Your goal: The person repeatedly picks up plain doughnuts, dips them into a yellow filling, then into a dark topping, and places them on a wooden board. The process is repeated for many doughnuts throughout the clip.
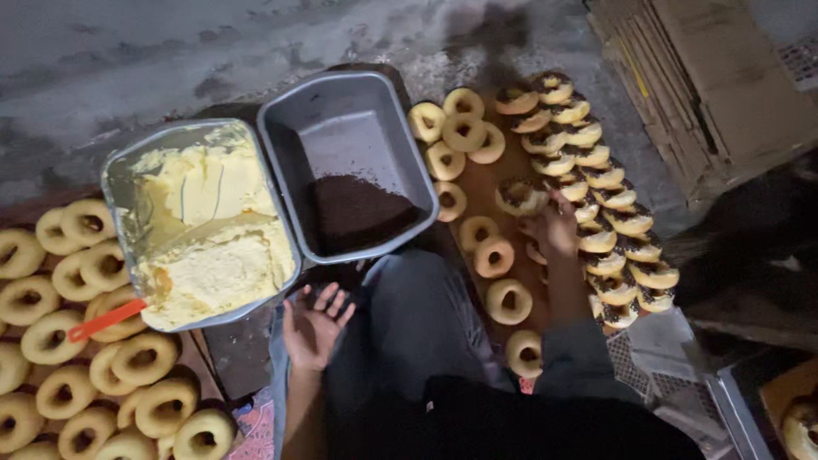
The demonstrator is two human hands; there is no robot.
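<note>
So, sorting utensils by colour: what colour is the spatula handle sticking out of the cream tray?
Orange-red; the spatula handle shows best in the head view.

Two tubs side by side: cream tub (204, 223) left, sprinkle tub (348, 162) right. Plain doughnuts (94, 358) left of the cream tub. Right of the sprinkle tub, more plain doughnuts (464, 132); topped doughnuts (596, 183) in rows farther right. Cardboard (707, 81) behind those.

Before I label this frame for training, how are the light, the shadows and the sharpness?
Head view: dim, warm light; the cream tub and plain doughnuts read clearly, while the lower frame, with the dark clothing, sinks into shadow. The right hand at the sprinkled doughnuts is slightly smeared; the left hand is soft. Faint sheen on the sprinkle tray rim.
</note>
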